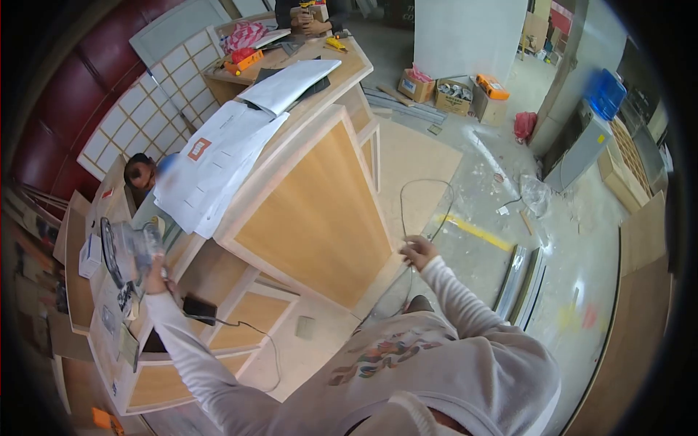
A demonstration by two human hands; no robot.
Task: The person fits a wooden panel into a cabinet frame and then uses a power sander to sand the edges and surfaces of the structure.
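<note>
At the left, my left hand [155, 277] is closed around a corded power tool [132, 245] with a pale, partly see-through body and a black flat edge. Motion blurs the tool, and it is over the cabinet's lower worktop. Its dark cord [251, 325] trails from near my wrist down in front of the cabinet. My right hand [419, 252] is out over the floor, fingers pinched on a thin dark cable [402, 211]. That cable rises in a loop beyond the hand and runs down beside my foot.
A wooden cabinet [313, 218] with pale edging fills the middle, papers [218, 156] spread on top. A person [139, 173] is low behind it; another person's hands [314, 27] are at the far end. Metal channels [520, 287] and cardboard boxes [454, 97] lie on the floor.
</note>
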